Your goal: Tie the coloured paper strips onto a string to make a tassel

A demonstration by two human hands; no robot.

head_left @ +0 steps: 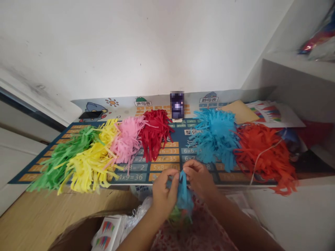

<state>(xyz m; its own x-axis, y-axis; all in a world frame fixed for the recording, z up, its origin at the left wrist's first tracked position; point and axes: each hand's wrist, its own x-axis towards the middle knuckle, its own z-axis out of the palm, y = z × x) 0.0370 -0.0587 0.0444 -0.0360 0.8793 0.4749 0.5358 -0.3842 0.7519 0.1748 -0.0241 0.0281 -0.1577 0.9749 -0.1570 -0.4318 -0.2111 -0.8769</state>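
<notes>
A blue paper tassel [185, 195] hangs at the desk's front edge, its top pinched by both hands. My left hand [164, 188] is closed on it from the left, thumb and index finger pressed together. From the right, my right hand [199, 177] grips the top of the same tassel with its fingertips. Below, the strips of the tassel are blurred, with some green and red [179, 216] showing. Just beyond my right hand lies a pile of blue tassels [218, 134]. A dark red pile [155, 132] rests beyond my left hand.
Pink [128, 136], yellow [91, 167] and green tassels [68, 157] lie leftward on the desk mat [167, 177]. Orange-red tassels [264, 153] and printed cards [272, 111] are at right. A phone [177, 106] stands by the wall; a box [78, 230] sits below.
</notes>
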